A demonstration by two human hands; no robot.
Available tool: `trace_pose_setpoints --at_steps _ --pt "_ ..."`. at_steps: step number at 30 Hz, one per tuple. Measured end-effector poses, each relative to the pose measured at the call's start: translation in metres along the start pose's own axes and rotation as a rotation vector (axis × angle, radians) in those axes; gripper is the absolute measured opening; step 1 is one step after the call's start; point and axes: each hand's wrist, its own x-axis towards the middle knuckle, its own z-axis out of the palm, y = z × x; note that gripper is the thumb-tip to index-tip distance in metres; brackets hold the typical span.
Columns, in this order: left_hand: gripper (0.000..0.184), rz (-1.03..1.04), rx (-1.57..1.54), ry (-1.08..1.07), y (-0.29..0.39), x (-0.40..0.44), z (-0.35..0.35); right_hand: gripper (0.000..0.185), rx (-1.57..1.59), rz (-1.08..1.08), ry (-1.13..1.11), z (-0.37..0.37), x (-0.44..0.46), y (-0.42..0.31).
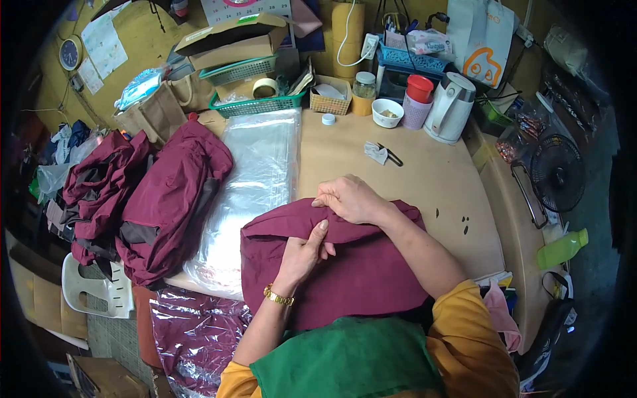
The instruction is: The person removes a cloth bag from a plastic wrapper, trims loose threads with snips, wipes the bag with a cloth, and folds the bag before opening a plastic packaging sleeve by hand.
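A maroon garment [371, 278] lies folded on the table right in front of me, its upper edge turned over into a loose flap. My right hand [352, 199] is closed on the top edge of the cloth, with thumb and fingertips pinched together. Just below it and to the left, my left hand [304, 257] grips the flap, thumb on top and fingers partly tucked under the fabric. The two hands are close but apart. Left of the garment lies a stack of clear plastic bags [255, 166].
More maroon garments with dark grey panels [169, 199] are heaped on the left. Small scissors [391, 155] lie beyond my right hand. A white kettle [451, 109], a bowl [387, 113] and a green basket [257, 106] stand along the back. A plastic-wrapped maroon bundle [199, 338] sits below the table's front edge.
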Motion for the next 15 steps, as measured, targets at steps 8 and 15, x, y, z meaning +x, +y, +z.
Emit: trace_pose_setpoints --at_steps 8,15 --pt "0.045 0.033 -0.131 0.196 -0.003 -0.002 -0.007 0.036 0.051 0.129 -0.308 -0.02 -0.018 0.008" --pt "0.029 -0.022 -0.277 0.194 -0.009 0.001 0.003 0.031 0.034 0.173 0.019 -0.008 -0.029 0.003"
